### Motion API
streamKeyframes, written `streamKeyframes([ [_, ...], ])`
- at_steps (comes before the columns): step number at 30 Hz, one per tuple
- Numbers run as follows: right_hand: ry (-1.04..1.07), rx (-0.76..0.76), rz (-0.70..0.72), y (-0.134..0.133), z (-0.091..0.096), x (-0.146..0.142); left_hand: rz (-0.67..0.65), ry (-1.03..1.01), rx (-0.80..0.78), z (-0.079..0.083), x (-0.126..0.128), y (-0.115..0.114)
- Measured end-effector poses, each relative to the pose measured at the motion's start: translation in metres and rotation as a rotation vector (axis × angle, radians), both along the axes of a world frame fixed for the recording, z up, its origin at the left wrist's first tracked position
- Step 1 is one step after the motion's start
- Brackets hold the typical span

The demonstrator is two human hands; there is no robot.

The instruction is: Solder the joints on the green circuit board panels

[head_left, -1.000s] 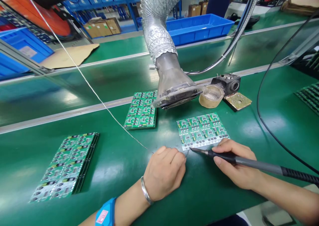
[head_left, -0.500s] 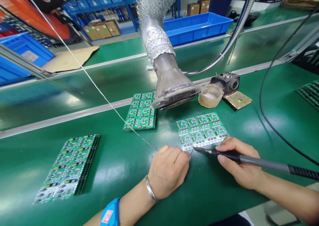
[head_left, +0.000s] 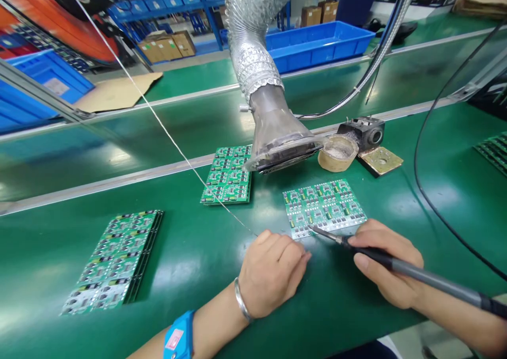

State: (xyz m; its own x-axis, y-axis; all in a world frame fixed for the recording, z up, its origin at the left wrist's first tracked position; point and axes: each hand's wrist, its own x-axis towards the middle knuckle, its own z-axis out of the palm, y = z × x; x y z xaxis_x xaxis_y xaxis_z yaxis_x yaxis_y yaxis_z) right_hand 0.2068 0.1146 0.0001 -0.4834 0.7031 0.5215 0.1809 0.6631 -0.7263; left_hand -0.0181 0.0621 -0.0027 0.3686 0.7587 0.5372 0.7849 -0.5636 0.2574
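Note:
A green circuit board panel (head_left: 325, 206) lies flat on the green bench in front of me. My right hand (head_left: 386, 266) is closed round a soldering iron (head_left: 415, 274), whose tip touches the panel's near left edge. My left hand (head_left: 271, 272) rests on the bench just left of the panel, fingers pinched on a thin solder wire (head_left: 174, 142). The wire runs up and away to the far left. A blue wrist strap (head_left: 178, 335) and a metal bangle sit on my left arm.
A silver fume duct with a clear hood (head_left: 277, 137) hangs just behind the panel. Behind it sit a round tin (head_left: 336, 153), an iron stand (head_left: 366, 132) and a brass plate (head_left: 381, 160). More board stacks lie at centre (head_left: 228, 175) and left (head_left: 114, 261). A black cable (head_left: 431, 190) loops at right.
The iron tip has crept right and up along the panel's near edge, and the handle now tilts lower. My left hand followed slightly right with the wire.

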Motion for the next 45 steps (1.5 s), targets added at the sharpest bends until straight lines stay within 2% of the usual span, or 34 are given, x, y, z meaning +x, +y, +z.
streamKeyframes([
  [5, -0.281, 0.269, 0.078, -0.006, -0.010, -0.007, -0.142, -0.182, -0.008, 0.007, 0.012, -0.016],
  [8, -0.350, 0.333, 0.068, -0.011, -0.014, -0.009, -0.163, -0.233, -0.039, 0.007, 0.015, -0.019],
  [11, -0.359, 0.360, 0.019, -0.010, -0.014, -0.005, -0.164, -0.153, -0.022, 0.011, 0.003, -0.013],
  [14, -0.344, 0.392, -0.061, -0.003, -0.012, 0.004, -0.167, 0.025, 0.090, 0.019, -0.018, -0.004],
  [16, -0.325, 0.386, -0.105, 0.003, -0.010, 0.010, -0.133, 0.050, 0.122, 0.021, -0.026, -0.002],
  [18, -0.287, 0.358, -0.133, 0.008, -0.008, 0.015, -0.125, -0.055, -0.008, 0.018, -0.024, -0.007],
  [21, -0.168, 0.253, -0.181, 0.012, -0.005, 0.020, -0.263, -0.190, -0.403, 0.009, -0.006, -0.020],
  [23, -0.069, 0.126, -0.212, 0.012, -0.004, 0.022, -0.304, -0.230, -0.521, 0.006, 0.003, -0.027],
  [25, 0.000, 0.002, -0.224, 0.010, -0.005, 0.022, -0.229, -0.280, -0.441, 0.008, 0.005, -0.028],
  [27, 0.021, -0.080, -0.212, 0.008, -0.007, 0.023, -0.131, -0.290, -0.272, 0.011, -0.001, -0.027],
  [29, -0.004, -0.112, -0.194, 0.007, -0.008, 0.023, -0.087, -0.239, -0.140, 0.014, -0.008, -0.025],
  [31, -0.039, -0.119, -0.180, 0.007, -0.009, 0.024, -0.080, -0.188, -0.085, 0.015, -0.013, -0.024],
  [45, -0.147, -0.108, -0.204, 0.005, -0.001, 0.017, -0.085, -0.123, -0.057, 0.014, -0.010, -0.022],
])
